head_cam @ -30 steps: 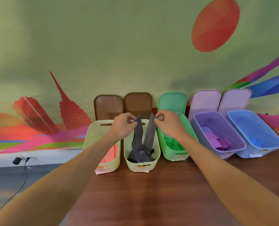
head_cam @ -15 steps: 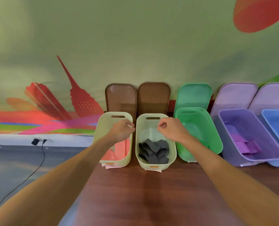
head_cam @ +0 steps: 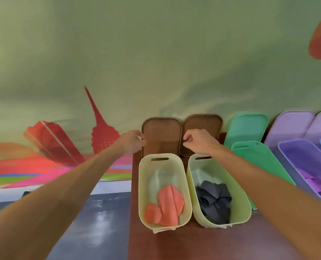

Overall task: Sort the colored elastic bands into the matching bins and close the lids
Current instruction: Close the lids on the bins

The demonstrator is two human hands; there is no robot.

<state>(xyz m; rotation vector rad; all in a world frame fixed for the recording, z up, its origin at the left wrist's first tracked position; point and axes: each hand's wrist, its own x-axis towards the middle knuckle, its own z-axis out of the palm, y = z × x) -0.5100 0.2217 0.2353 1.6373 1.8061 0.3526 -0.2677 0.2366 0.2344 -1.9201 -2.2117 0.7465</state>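
Behind the cream bin [head_cam: 143, 184] of orange bands [head_cam: 168, 201], the brown lid [head_cam: 161, 136] leans upright, long axis vertical. My left hand [head_cam: 131, 142] pinches its left edge; my right hand [head_cam: 200, 141] curls at its right edge (grip unclear), equally near.

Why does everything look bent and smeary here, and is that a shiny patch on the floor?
Head view: the wide-angle lens bows the wall and stretches both forearms toward the corners; blur softens the left hand and right hand; yes, pale glare streaks the dark floor; the orange bands and grey bands read clearest.
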